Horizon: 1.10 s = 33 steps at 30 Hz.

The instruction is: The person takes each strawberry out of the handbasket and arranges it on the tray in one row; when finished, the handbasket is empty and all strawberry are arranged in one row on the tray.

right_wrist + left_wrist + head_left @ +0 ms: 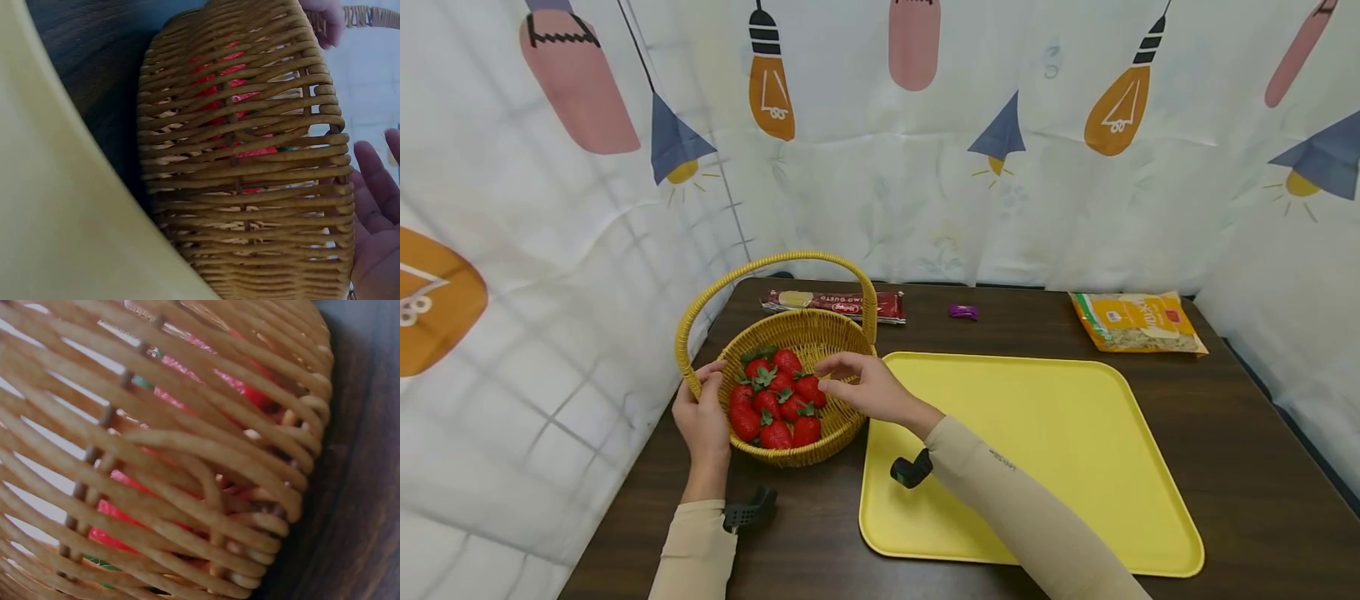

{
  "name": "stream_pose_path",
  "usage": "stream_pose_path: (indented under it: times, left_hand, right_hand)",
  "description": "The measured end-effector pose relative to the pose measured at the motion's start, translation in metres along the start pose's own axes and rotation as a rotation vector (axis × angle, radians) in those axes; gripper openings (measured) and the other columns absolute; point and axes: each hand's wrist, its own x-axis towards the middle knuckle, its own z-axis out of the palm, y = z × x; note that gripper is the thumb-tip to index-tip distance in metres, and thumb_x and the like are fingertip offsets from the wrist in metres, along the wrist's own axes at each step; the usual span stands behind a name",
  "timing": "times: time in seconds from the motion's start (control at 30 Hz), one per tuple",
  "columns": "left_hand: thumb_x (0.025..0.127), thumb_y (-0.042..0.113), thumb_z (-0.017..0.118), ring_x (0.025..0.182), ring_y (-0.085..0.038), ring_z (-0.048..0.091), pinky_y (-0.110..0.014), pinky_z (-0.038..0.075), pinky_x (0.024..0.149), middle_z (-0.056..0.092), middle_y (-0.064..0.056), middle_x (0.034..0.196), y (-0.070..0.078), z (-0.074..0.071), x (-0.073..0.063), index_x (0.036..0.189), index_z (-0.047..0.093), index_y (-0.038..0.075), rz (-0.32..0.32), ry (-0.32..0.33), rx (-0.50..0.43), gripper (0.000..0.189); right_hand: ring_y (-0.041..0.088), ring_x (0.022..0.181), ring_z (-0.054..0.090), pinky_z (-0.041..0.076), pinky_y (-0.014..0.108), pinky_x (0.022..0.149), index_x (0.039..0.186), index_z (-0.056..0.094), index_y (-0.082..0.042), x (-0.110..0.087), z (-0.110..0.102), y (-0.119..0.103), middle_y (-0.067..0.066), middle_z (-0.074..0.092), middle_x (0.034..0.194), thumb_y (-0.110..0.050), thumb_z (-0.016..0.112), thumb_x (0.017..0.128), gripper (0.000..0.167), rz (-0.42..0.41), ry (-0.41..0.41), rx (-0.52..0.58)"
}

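Beige sleeves (pixel 1037 508), left fingers clamped on basket (pixel 820 333) rim, strawberries (pixel 767 404) inside, right hand (pixel 872 387) above, fingers apart, yellow tray (pixel 1015 400) beside.

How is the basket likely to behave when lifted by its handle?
The basket would probably give slightly under pressure, being woven with visible gaps. It may dip toward its near left side, where the strawberries bunch together.

A woven basket (pixel 187 440) looms close — red strawberries (pixel 114 514) showing through its gaps — with dark tabletop (pixel 362 462) alongside.
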Motion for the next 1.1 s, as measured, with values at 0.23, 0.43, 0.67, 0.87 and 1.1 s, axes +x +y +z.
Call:
stream_pose_path:
  times: [0.23, 0.43, 0.67, 0.87, 1.1]
  left_hand:
    - [0.096, 0.013, 0.060, 0.106, -0.015, 0.056, -0.031, 0.035, 0.097, 0.072, -0.006, 0.096, 0.001, 0.001, 0.005, 0.087, 0.054, -0.017, 0.068, -0.010, 0.062, 0.033]
    - [0.095, 0.014, 0.061, 0.099, -0.012, 0.059, -0.030, 0.038, 0.095, 0.072, 0.000, 0.091, -0.001, 0.000, 0.008, 0.078, 0.048, -0.018, 0.106, -0.021, 0.126, 0.038]
    - [0.097, 0.013, 0.059, 0.100, -0.011, 0.059, -0.029, 0.037, 0.094, 0.073, -0.004, 0.094, -0.007, -0.005, 0.005, 0.082, 0.050, -0.018, 0.111, -0.023, 0.138, 0.036]
    - [0.097, 0.010, 0.058, 0.099, -0.009, 0.058, -0.027, 0.037, 0.092, 0.073, -0.001, 0.094, -0.010, -0.008, 0.004, 0.083, 0.049, -0.019, 0.129, -0.029, 0.164, 0.034]
    - [0.097, 0.011, 0.058, 0.101, -0.008, 0.059, -0.027, 0.039, 0.093, 0.072, 0.004, 0.092, -0.010, -0.011, 0.003, 0.084, 0.052, -0.018, 0.132, -0.027, 0.176, 0.033]
  right_hand:
    - [0.011, 0.103, 0.060, 0.049, 0.025, 0.087, 0.125, 0.065, -0.006, 0.024, 0.002, 0.000, 0.014, 0.065, 0.122, -0.020, 0.065, 0.094, 0.034, 0.032, -0.146, 0.017]
    - [0.010, 0.102, 0.061, 0.049, 0.023, 0.085, 0.121, 0.067, -0.004, 0.042, 0.008, 0.005, 0.011, 0.067, 0.119, -0.017, 0.069, 0.091, 0.033, 0.037, -0.283, -0.031]
    - [0.004, 0.094, 0.063, 0.051, 0.021, 0.081, 0.117, 0.069, -0.003, 0.048, 0.014, 0.009, 0.004, 0.071, 0.108, -0.012, 0.071, 0.090, 0.029, 0.053, -0.415, -0.102]
    - [0.005, 0.094, 0.064, 0.052, 0.022, 0.081, 0.115, 0.070, -0.003, 0.051, 0.015, 0.011, 0.004, 0.071, 0.107, -0.005, 0.069, 0.089, 0.026, 0.120, -0.472, -0.076]
    - [0.007, 0.094, 0.063, 0.051, 0.022, 0.081, 0.110, 0.072, -0.004, 0.053, 0.016, 0.010, 0.003, 0.071, 0.104, 0.000, 0.070, 0.087, 0.023, 0.175, -0.557, -0.107]
